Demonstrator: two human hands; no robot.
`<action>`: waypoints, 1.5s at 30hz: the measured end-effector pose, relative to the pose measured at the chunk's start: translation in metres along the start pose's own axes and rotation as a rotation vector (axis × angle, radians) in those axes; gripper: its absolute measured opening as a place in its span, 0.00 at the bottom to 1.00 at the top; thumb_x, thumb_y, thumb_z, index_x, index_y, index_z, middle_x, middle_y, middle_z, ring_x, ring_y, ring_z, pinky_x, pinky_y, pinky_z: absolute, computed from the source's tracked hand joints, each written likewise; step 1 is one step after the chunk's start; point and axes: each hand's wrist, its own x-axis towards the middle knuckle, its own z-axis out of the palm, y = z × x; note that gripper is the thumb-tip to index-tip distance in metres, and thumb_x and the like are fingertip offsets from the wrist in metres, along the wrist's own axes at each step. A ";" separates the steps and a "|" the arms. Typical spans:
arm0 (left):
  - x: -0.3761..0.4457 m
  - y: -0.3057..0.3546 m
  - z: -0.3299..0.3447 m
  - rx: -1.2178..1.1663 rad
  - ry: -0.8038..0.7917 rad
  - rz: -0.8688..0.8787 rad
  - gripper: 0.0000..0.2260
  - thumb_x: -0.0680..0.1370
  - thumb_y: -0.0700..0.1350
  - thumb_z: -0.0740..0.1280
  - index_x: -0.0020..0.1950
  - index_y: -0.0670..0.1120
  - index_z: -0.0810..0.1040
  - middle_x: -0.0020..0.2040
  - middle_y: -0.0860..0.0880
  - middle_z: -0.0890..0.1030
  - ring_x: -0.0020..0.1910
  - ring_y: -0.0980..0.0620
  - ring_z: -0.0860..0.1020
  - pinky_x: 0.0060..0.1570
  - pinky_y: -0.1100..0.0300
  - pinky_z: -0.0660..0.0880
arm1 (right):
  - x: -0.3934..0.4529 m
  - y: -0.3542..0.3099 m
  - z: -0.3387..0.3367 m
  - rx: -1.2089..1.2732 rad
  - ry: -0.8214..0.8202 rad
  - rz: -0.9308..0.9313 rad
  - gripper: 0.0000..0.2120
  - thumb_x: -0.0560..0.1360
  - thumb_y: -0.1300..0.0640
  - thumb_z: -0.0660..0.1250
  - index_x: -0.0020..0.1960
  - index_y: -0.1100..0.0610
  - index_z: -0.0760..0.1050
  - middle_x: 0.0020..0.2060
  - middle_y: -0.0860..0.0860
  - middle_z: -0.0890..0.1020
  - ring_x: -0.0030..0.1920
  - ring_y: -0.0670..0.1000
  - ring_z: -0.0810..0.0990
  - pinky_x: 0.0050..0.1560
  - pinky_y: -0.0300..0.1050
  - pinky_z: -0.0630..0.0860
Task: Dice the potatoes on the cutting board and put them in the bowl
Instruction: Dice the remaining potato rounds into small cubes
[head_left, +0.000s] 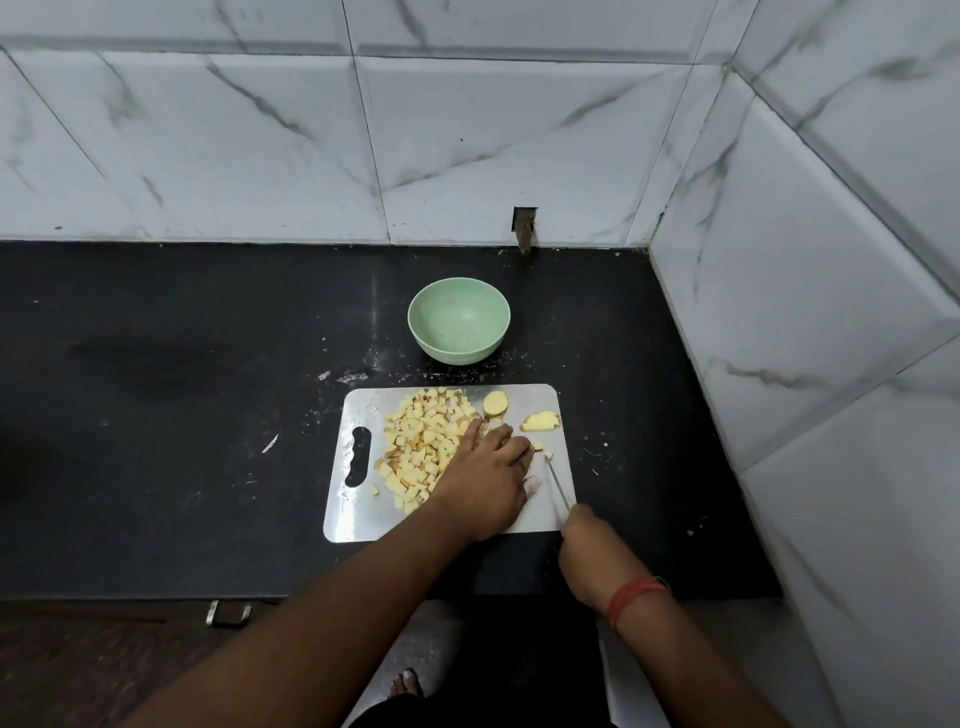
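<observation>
A steel cutting board (540, 512) lies on the black counter. A heap of diced potato (421, 441) covers its left half. Two larger potato pieces rest at its far edge: a round slice (495, 402) and sliced wedges (541, 421). My left hand (485, 475) lies flat on the board, fingers spread over potato at the heap's right edge. My right hand (584, 530) grips a knife (557, 483) at the board's near right corner, blade pointing away toward small bits beside my left fingertips. The green bowl (458, 319) stands empty behind the board.
The black counter (182, 415) ends at marble-tiled walls behind and on the right (805, 312). A small hole in the back wall (524, 226) sits above the bowl. Crumbs and scraps dot the counter. A foot (408, 683) shows below the counter's front edge.
</observation>
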 end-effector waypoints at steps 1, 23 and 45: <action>0.000 0.000 0.000 0.001 -0.001 0.001 0.27 0.86 0.59 0.48 0.80 0.45 0.64 0.78 0.49 0.66 0.80 0.45 0.57 0.79 0.40 0.41 | -0.002 0.003 0.001 0.006 0.016 -0.014 0.12 0.76 0.66 0.56 0.59 0.63 0.66 0.57 0.62 0.79 0.57 0.61 0.79 0.55 0.47 0.74; -0.005 -0.008 0.006 0.001 0.025 0.031 0.27 0.86 0.58 0.49 0.80 0.46 0.64 0.79 0.49 0.65 0.80 0.46 0.57 0.79 0.42 0.41 | 0.020 -0.015 0.003 0.007 0.033 0.003 0.16 0.77 0.64 0.58 0.64 0.63 0.65 0.57 0.60 0.78 0.56 0.59 0.80 0.54 0.48 0.75; -0.006 -0.007 0.004 -0.020 0.162 0.032 0.27 0.84 0.57 0.48 0.74 0.45 0.73 0.72 0.48 0.73 0.76 0.46 0.64 0.80 0.44 0.46 | -0.014 0.028 -0.024 1.019 -0.493 0.156 0.04 0.81 0.60 0.56 0.47 0.55 0.67 0.26 0.50 0.64 0.20 0.44 0.57 0.20 0.29 0.55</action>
